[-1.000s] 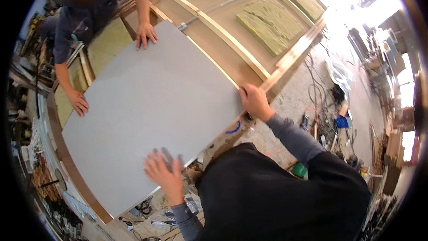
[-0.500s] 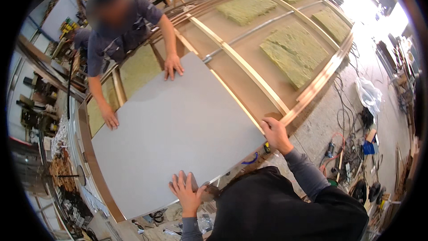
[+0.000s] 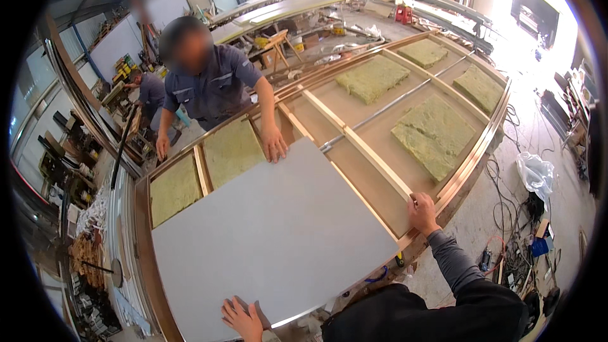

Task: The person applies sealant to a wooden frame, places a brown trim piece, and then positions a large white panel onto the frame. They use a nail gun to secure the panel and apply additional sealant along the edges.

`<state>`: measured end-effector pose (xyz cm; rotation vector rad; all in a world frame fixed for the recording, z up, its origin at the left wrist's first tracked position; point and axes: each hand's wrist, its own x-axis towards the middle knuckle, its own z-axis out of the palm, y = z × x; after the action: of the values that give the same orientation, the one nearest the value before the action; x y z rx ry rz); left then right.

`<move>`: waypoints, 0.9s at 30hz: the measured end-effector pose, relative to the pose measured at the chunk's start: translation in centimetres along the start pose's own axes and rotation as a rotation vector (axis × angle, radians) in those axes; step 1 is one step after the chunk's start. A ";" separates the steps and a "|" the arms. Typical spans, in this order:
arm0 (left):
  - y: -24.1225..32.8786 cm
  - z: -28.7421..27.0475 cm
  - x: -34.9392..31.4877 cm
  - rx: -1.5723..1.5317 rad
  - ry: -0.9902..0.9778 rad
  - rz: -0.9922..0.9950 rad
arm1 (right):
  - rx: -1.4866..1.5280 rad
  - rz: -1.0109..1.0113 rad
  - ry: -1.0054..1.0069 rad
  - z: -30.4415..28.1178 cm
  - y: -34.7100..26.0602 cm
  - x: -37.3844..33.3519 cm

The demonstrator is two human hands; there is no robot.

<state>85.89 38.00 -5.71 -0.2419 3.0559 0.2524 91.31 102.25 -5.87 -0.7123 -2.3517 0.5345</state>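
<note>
On frame — flat grey panel; L hand spread, R hand curled over batten.

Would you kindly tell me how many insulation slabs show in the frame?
6 slabs: two beyond the grey panel, two on the pipe's far side, two on its near side. More may lie under the panel.

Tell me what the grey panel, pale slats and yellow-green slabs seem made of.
Grey panel: smooth, evenly coloured, matt; perhaps coated metal or laminate.
Pale slats: likely bare wood, from their light-tan colour.
Yellow-green slabs: probably fibrous insulation, matt, with rough, creased surfaces.
</note>
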 end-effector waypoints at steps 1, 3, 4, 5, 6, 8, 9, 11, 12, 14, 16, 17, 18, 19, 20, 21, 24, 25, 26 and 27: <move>0.0 0.1 -0.1 -0.011 0.001 0.019 | -0.001 0.055 -0.020 0.0 0.5 0.1; 0.6 0.5 0.4 -0.043 0.028 0.073 | -0.001 0.020 0.019 0.0 1.3 0.4; 0.8 0.9 0.9 -0.056 0.043 0.092 | 0.003 0.002 0.018 0.5 1.2 0.2; 1.1 1.4 1.7 -0.065 0.054 0.121 | 0.021 -0.010 -0.009 0.7 0.9 0.1; 1.5 1.4 2.0 -0.056 0.047 0.132 | 0.044 -0.019 -0.039 0.9 0.4 0.1; 2.5 1.7 2.4 -0.028 0.024 0.163 | 0.152 0.043 -0.192 1.5 -0.9 0.3; 3.7 2.0 2.8 -0.029 0.030 0.223 | 0.231 0.122 -0.287 1.4 -1.6 1.3; 6.7 1.8 3.4 -0.041 -0.008 0.298 | 0.369 0.124 -0.376 3.0 -0.3 3.9; 7.8 1.8 3.8 -0.040 -0.033 0.342 | 0.524 0.366 -0.572 4.4 -2.6 6.8; 8.2 2.4 3.8 -0.031 0.019 0.378 | 0.425 0.294 -0.750 5.8 -9.8 12.5; 8.7 3.1 3.2 0.008 0.063 0.366 | 0.337 0.150 -0.718 6.4 -16.8 18.5; 9.0 3.1 2.8 0.007 0.058 0.370 | 0.497 0.205 -0.658 6.5 -19.1 20.9; 9.9 2.9 2.8 0.005 0.054 0.382 | 0.659 0.280 -0.655 8.1 -18.1 24.3; 10.6 3.0 3.1 -0.001 0.059 0.383 | 0.610 0.363 -0.579 9.2 -17.9 27.4; 10.9 3.0 3.4 0.006 0.056 0.390 | 0.575 0.353 -0.586 9.9 -17.9 30.5; 10.8 3.0 3.5 0.015 0.050 0.389 | 0.539 0.341 -0.602 10.8 -18.2 32.4; 10.3 2.1 3.6 0.006 0.017 0.343 | 0.614 0.390 -0.520 13.4 -20.1 34.2; 10.6 1.8 3.7 -0.008 0.002 0.335 | 0.644 0.352 -0.522 14.0 -19.5 33.9; 10.7 1.8 3.9 0.008 0.008 0.337 | 0.679 0.314 -0.530 15.0 -18.5 33.5; 10.1 1.6 3.9 0.034 0.016 0.315 | 0.596 0.300 -0.612 15.0 -20.0 31.5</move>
<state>80.52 47.50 -6.01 0.2427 3.0988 0.2147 53.43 102.98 7.60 -0.6723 -2.3995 1.6993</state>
